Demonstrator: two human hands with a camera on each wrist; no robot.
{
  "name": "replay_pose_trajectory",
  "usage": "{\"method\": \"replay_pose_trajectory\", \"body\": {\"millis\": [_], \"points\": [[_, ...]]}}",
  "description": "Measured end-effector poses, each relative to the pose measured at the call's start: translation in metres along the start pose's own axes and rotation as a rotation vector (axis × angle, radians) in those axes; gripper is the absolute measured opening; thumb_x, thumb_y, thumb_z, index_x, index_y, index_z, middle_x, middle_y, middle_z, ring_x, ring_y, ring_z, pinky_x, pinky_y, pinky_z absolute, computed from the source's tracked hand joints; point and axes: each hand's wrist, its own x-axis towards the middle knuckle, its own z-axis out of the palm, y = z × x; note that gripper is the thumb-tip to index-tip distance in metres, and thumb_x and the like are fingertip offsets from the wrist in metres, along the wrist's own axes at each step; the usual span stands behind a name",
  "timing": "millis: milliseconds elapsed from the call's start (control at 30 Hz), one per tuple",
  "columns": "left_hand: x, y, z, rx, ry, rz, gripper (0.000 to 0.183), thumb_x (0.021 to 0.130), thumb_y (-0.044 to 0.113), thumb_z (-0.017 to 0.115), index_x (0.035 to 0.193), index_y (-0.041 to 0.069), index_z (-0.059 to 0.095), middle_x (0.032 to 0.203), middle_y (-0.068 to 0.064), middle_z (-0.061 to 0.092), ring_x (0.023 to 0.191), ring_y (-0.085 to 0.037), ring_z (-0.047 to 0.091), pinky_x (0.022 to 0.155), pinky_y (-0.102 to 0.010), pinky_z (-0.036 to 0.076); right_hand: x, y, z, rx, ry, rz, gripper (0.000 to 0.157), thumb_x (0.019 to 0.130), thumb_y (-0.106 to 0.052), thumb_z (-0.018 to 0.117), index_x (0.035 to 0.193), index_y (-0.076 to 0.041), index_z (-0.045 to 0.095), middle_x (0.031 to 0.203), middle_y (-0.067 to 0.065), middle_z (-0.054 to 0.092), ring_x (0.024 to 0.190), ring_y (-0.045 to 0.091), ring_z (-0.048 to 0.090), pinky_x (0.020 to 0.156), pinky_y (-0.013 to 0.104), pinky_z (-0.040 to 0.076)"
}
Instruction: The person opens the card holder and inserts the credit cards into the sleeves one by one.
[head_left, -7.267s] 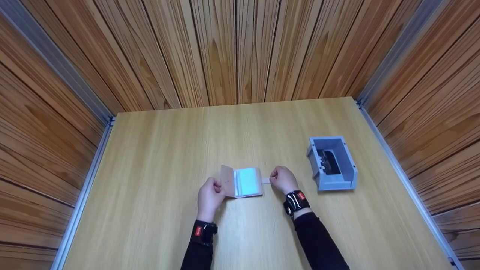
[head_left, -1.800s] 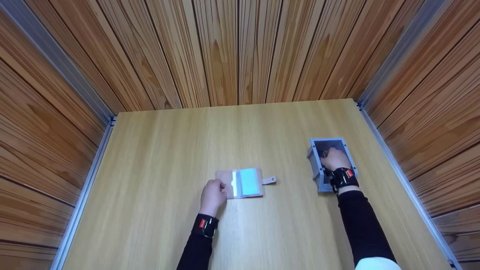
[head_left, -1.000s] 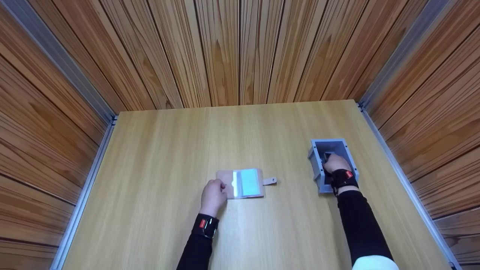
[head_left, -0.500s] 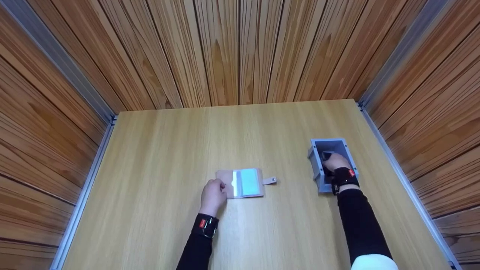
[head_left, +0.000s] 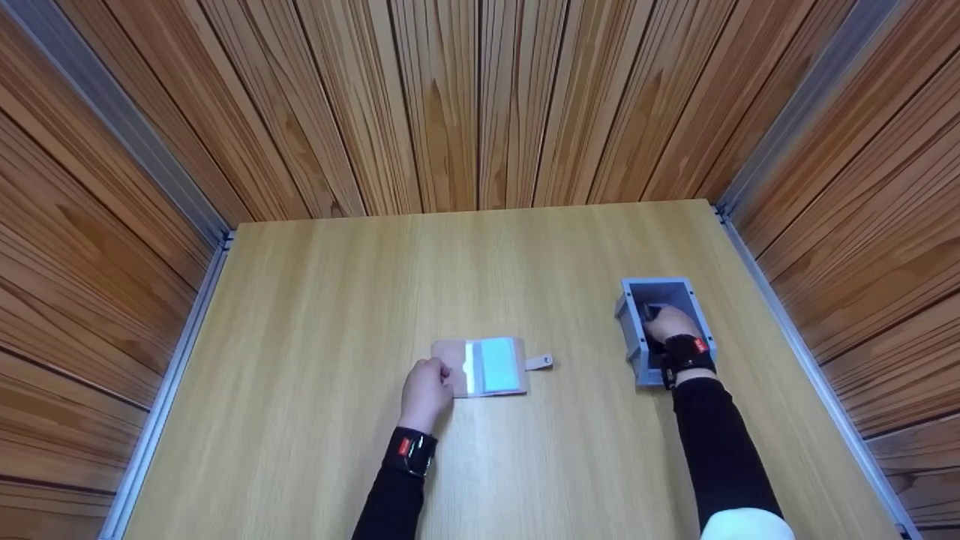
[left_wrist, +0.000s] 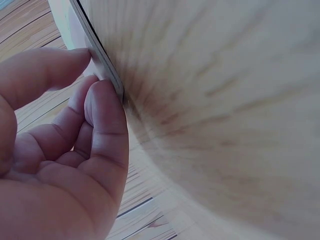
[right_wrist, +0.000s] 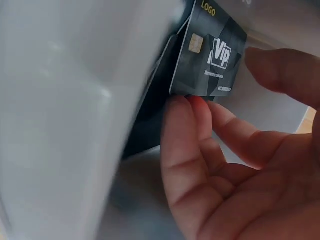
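Note:
An unfolded pinkish card wallet [head_left: 450, 352] lies on the table in the head view, with light-blue and white inserts and a snap strap [head_left: 539, 362] sticking out to the right. My left hand [head_left: 426, 390] holds its lower left edge, thumb and curled fingers meeting at the thin edge in the left wrist view. Inside the grey bin [head_left: 658, 285], my right hand [head_left: 671, 322] holds a black VIP card [right_wrist: 212, 57]; the thumb is at one edge and the fingers at the lower edge. Another dark flat piece [right_wrist: 150, 117] stands behind that card, partly hidden.
The bin's walls surround my right hand closely. Wooden panels [head_left: 480, 105] rise behind the table [head_left: 337, 300] and at both sides, with metal rails [head_left: 169, 375] along the side edges.
Since the oldest frame, my right hand has left the strap and reached into the bin, and the wallet's left cover has come down flat. In the last second almost nothing moved.

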Motion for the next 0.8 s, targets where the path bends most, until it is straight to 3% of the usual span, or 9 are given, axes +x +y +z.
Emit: {"method": "replay_pose_trajectory", "body": {"millis": [300,533,800], "points": [[-0.0005,0.0009,-0.0012,0.007,-0.012,-0.013,0.014,0.074,-0.006,0.070,0.084,0.000,0.062,0.080,-0.007,0.054,0.075,-0.025,0.054,0.071,-0.041,0.047,0.0034,-0.0019,-0.0029,-0.005,0.021,0.011,0.029,0.093,-0.016,0.055,0.065,-0.008,0.048,0.066,0.003,0.044,0.062,0.021,0.045,0.059,0.035,0.037],[-0.0004,0.0009,-0.0003,0.000,-0.014,-0.016,0.014,0.074,-0.006,0.070,0.084,0.001,0.062,0.080,-0.006,0.054,0.075,-0.024,0.054,0.071,-0.041,0.047,0.0030,-0.0016,0.0010,0.183,-0.029,0.001,0.033,0.095,-0.012,0.054,0.063,-0.015,0.044,0.058,-0.005,0.036,0.050,0.013,0.040,0.048,0.028,0.034],[-0.0008,0.0005,-0.0009,0.031,0.018,0.021,0.015,0.074,-0.005,0.072,0.084,0.000,0.062,0.079,-0.008,0.055,0.076,-0.027,0.056,0.072,-0.044,0.047,0.0019,-0.0009,-0.0018,0.029,0.093,-0.092,0.033,0.083,-0.004,0.050,0.056,-0.017,0.034,0.055,-0.005,0.034,0.052,0.016,0.036,0.053,0.031,0.030]]}}
